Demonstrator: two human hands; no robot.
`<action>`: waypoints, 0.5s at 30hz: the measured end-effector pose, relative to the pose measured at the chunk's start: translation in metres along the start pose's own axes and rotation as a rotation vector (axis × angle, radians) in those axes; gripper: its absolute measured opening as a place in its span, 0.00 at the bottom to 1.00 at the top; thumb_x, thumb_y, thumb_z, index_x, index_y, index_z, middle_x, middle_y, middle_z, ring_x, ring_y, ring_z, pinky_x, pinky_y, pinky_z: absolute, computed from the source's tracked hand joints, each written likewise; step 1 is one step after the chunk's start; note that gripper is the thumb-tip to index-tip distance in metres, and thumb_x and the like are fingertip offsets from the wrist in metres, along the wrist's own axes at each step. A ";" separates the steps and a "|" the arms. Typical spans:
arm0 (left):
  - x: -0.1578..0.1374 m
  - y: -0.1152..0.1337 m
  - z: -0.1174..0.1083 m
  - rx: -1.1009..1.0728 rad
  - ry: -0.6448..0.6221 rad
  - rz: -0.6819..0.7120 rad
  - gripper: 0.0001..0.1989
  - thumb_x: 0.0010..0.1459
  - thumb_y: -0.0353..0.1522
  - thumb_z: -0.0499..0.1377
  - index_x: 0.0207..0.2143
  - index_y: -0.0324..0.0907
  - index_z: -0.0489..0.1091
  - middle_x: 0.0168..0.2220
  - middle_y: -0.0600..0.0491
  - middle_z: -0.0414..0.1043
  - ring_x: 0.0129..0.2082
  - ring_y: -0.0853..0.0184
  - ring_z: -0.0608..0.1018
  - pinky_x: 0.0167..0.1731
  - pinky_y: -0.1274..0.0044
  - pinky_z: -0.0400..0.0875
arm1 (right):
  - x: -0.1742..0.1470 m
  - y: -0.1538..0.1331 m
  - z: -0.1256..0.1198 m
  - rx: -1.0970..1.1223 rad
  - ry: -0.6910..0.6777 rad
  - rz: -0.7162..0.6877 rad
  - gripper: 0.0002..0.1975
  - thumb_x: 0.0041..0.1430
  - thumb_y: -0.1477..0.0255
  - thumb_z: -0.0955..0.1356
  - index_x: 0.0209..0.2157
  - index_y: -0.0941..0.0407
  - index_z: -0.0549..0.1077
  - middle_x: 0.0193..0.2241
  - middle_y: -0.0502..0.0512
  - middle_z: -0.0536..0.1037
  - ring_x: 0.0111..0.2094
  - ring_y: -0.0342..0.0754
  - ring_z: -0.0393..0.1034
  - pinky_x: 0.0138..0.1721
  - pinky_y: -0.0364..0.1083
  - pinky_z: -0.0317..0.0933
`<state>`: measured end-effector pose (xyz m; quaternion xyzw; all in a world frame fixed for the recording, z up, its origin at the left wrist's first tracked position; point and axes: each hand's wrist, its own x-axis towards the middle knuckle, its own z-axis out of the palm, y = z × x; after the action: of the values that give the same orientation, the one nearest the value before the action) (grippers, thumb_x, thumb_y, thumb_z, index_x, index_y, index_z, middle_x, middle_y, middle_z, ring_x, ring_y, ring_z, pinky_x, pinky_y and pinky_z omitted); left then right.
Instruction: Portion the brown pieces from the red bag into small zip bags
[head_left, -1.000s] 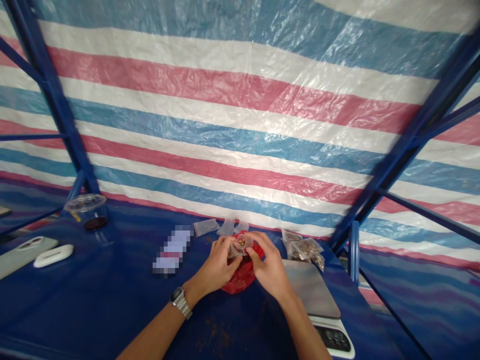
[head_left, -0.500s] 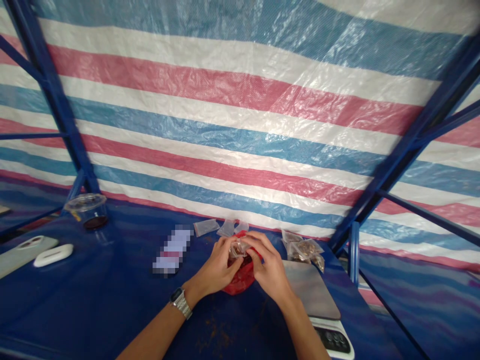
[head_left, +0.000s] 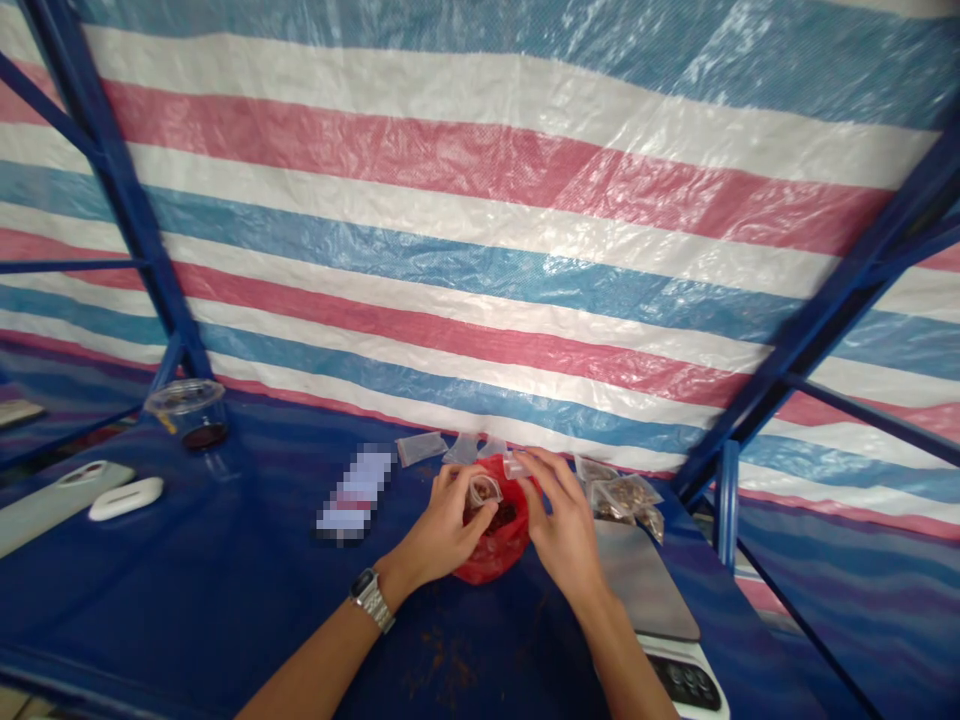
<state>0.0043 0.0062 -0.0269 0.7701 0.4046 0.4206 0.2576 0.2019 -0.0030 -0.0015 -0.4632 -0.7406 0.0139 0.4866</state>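
Observation:
A small clear plastic bag (head_left: 484, 489) with brown bits inside, its mouth rounded open, is gripped between the thumb and fingers of my left hand (head_left: 448, 525). It sits over the open red plastic bag (head_left: 491, 562), where dark brown loose material shows. To the right of the red bag is my right hand (head_left: 559, 520), thumb and fingers bent around a small clear plastic piece (head_left: 514, 466). That piece's exact kind is too small to tell. A watch (head_left: 369, 594) is on my left wrist.
Small clear bags (head_left: 421, 449) lie behind the red bag; filled ones (head_left: 626, 497) lie behind the kitchen scale (head_left: 649, 580) at right. A blurred phone-like object (head_left: 356, 495), an earbud case (head_left: 126, 498), a phone (head_left: 64, 507) and a plastic cup (head_left: 187, 412) stand leftward on the blue table.
My right hand has drawn away from the small bag, taking the clear piece to the right. My left hand still holds the bag, whose mouth now shows. The view has shifted slightly.

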 end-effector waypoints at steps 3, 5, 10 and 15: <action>0.001 0.001 -0.002 0.069 0.081 -0.023 0.15 0.71 0.38 0.54 0.57 0.48 0.66 0.55 0.45 0.68 0.61 0.53 0.65 0.64 0.56 0.61 | -0.001 0.006 0.004 -0.025 -0.087 0.025 0.21 0.68 0.73 0.66 0.60 0.46 0.75 0.56 0.57 0.78 0.57 0.58 0.72 0.61 0.61 0.66; 0.002 0.000 -0.004 0.109 0.135 -0.042 0.16 0.71 0.39 0.54 0.58 0.48 0.65 0.56 0.44 0.68 0.62 0.51 0.62 0.64 0.53 0.59 | -0.002 0.008 0.006 -0.008 -0.191 -0.007 0.21 0.67 0.73 0.67 0.59 0.46 0.75 0.55 0.57 0.79 0.57 0.59 0.72 0.61 0.62 0.66; 0.002 0.003 -0.009 0.040 0.156 -0.038 0.18 0.72 0.40 0.52 0.61 0.47 0.64 0.57 0.44 0.67 0.63 0.51 0.61 0.66 0.53 0.57 | -0.005 -0.001 0.009 0.090 -0.245 0.016 0.21 0.67 0.68 0.69 0.60 0.47 0.74 0.60 0.58 0.76 0.61 0.59 0.69 0.65 0.64 0.60; -0.001 0.009 -0.007 -0.167 0.068 -0.004 0.20 0.74 0.41 0.49 0.65 0.49 0.62 0.58 0.44 0.63 0.62 0.56 0.66 0.67 0.56 0.61 | -0.007 -0.014 0.012 0.287 -0.308 0.112 0.23 0.67 0.64 0.70 0.62 0.49 0.71 0.60 0.59 0.77 0.60 0.59 0.71 0.63 0.60 0.64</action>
<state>0.0011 0.0014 -0.0172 0.7305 0.3782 0.4782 0.3077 0.1838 -0.0106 -0.0060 -0.4221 -0.7697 0.2170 0.4270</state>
